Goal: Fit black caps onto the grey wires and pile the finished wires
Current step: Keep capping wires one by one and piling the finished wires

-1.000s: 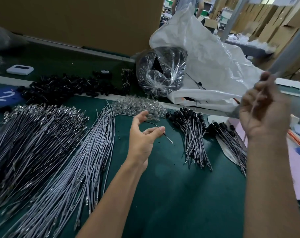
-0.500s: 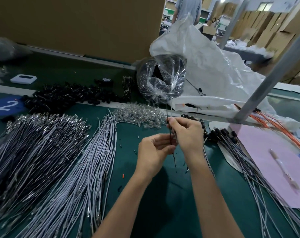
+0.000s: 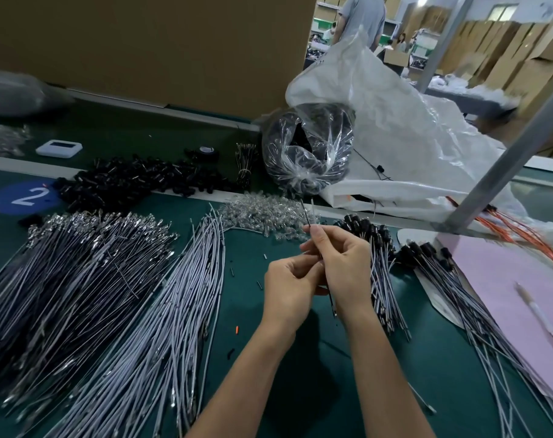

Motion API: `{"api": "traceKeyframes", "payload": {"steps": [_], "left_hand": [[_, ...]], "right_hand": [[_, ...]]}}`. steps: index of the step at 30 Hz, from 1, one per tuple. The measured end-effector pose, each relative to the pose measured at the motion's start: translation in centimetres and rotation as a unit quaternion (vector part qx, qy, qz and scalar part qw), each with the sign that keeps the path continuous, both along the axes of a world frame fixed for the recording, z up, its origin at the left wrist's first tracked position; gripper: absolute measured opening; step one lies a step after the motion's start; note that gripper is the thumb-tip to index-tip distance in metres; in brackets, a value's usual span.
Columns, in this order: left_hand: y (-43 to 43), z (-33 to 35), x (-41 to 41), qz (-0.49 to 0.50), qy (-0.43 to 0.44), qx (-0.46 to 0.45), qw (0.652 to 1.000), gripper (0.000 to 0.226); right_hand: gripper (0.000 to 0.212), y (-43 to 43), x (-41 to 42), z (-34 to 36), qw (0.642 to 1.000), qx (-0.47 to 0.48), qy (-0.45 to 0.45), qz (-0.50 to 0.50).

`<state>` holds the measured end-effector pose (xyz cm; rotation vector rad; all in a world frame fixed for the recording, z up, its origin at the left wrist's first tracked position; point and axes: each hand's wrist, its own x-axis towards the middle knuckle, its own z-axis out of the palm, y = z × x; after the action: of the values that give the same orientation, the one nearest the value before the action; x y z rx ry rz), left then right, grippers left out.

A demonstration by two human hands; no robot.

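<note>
- Grey wires (image 3: 161, 327) are fanning out in broad bundles across the left of the green table (image 3: 300, 390).
- One thin wire (image 3: 305, 213) is standing nearly upright between the two hands, above the table's middle. Its top end is poking out past the fingertips and its lower end is hanging below the palms.
- Thumb and curled fingers of the right hand (image 3: 344, 267) are pinching this wire.
- Beside it, the left hand (image 3: 288, 286) is curling its fingers in, with the tips closing on the same wire lower down. Whether a cap is in there too, I cannot tell.
- Black caps (image 3: 133, 181) are lying in a loose heap at the far left, well apart from the hands.
- Capped finished wires (image 3: 381, 273) are lying in two piles just right of the hands, the outer pile partly overlapping a pink sheet (image 3: 506, 279).
- Clear pieces (image 3: 265, 216) are lying heaped just beyond the hands.
</note>
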<state>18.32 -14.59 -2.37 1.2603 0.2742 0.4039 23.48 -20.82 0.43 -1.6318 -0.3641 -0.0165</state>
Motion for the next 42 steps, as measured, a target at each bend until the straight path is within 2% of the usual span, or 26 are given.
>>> {"api": "traceKeyframes", "payload": {"steps": [2,4,5,6,7,8,10,12,14,15,16,19,21,24,29,31,33,34,36,37,39,42], "left_hand": [[-0.1,0.2,0.0,0.011,0.009,-0.004,1.000,0.015],[-0.1,0.5,-0.2,-0.017,0.030,0.012,0.999,0.015],[0.0,0.7,-0.3,-0.039,0.055,0.060,0.996,0.015],[0.1,0.9,-0.3,-0.057,0.089,0.149,0.983,0.014],[0.4,1.4,-0.1,-0.065,0.132,0.261,0.954,0.014],[1.1,2.1,0.3,-0.057,0.184,0.370,0.909,0.017],[3.4,3.9,1.1,-0.017,0.263,0.509,0.819,0.018],[7.4,5.8,2.6,0.049,0.302,0.564,0.767,0.004],[12.0,6.9,4.2,0.113,0.332,0.599,0.720,0.011],[14.3,6.9,4.9,0.127,0.341,0.611,0.704,0.008],[16.3,6.4,5.4,0.126,0.347,0.618,0.694,0.005],[21.0,3.1,5.7,0.090,0.332,0.629,0.698,0.029],[22.9,1.2,5.5,0.109,0.291,0.645,0.698,0.034],[24.1,0.7,6.3,0.147,0.269,0.638,0.706,0.030],[23.5,1.6,6.9,0.160,0.281,0.657,0.681,0.012],[22.3,2.4,6.9,0.211,0.253,0.631,0.702,0.013],[19.9,3.7,6.9,0.252,0.202,0.552,0.769,0.016],[18.4,4.4,6.8,0.255,0.179,0.477,0.822,0.014],[14.6,5.4,6.3,0.215,0.134,0.246,0.935,0.007],[12.6,5.5,5.8,0.191,0.116,0.133,0.966,0.011],[8.7,4.8,4.5,0.144,0.098,-0.005,0.985,0.015],[4.5,3.0,2.9,0.098,0.055,-0.114,0.987,0.023]], "right_hand": [[0.013,-0.1,0.0,-0.2,1.000,0.004,0.008,0.007],[0.015,-0.2,0.0,-0.5,1.000,0.002,-0.008,-0.016],[0.016,-0.3,0.1,-0.6,0.999,0.007,-0.022,-0.040],[0.016,-0.3,0.3,-0.7,0.997,0.015,-0.036,-0.064],[0.015,-0.4,0.5,-0.8,0.995,0.020,-0.047,-0.086],[0.015,-0.6,0.7,-1.0,0.993,0.019,-0.053,-0.103],[0.015,-0.8,0.8,-1.4,0.991,0.011,-0.055,-0.123],[0.017,-0.9,0.6,-2.2,0.991,-0.009,-0.059,-0.122],[0.015,-0.5,0.1,-2.9,0.990,-0.049,-0.072,-0.112],[0.013,-0.3,0.0,-3.2,0.988,-0.070,-0.085,-0.108],[0.011,-0.1,0.0,-3.5,0.985,-0.090,-0.099,-0.106],[0.007,0.1,0.2,-4.1,0.980,-0.130,-0.120,-0.094],[0.006,0.2,0.4,-4.2,0.979,-0.129,-0.124,-0.094],[0.009,0.3,0.6,-4.2,0.979,-0.130,-0.129,-0.093],[0.006,0.4,0.6,-4.2,0.979,-0.132,-0.125,-0.089],[0.005,0.4,0.5,-4.2,0.979,-0.131,-0.125,-0.094],[0.006,0.4,0.6,-4.1,0.977,-0.131,-0.132,-0.107],[0.007,0.4,0.7,-3.9,0.975,-0.133,-0.135,-0.115],[0.009,0.3,0.9,-3.7,0.974,-0.132,-0.128,-0.131],[0.009,0.3,1.0,-3.6,0.975,-0.126,-0.122,-0.134],[0.010,0.2,0.7,-3.5,0.978,-0.113,-0.120,-0.131],[0.015,-0.2,0.5,-3.0,0.976,-0.088,-0.138,-0.143]]}}
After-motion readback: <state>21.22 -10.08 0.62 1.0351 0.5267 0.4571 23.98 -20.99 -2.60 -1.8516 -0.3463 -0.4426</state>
